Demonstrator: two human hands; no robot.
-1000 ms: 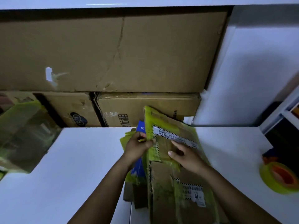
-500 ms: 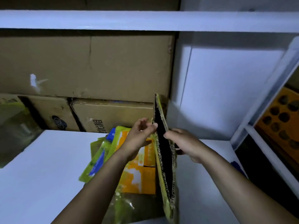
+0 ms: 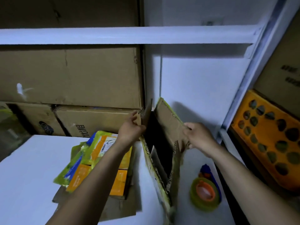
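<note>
Left hand (image 3: pixel 131 129) and right hand (image 3: pixel 200 137) each clamp their grip on opposite walls of the yellow-taped brown cardboard box (image 3: pixel 168 118), apparently to spread it open.

The flat box (image 3: pixel 168 120) now gapes open, its sides drawn apart between the left hand (image 3: pixel 131 129) and the right hand (image 3: pixel 198 137).

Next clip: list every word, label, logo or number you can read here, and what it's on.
Nothing reads with certainty.
Lower carton: dark characters printed sideways, too blurred to read.
Left carton: oval logo, illegible.
White label on the flattened yellow-green packaging: scrawl and fine print, too small.
Far-right carton: two lines of dark print, blurred.
Cardboard box: no print shows.
</note>
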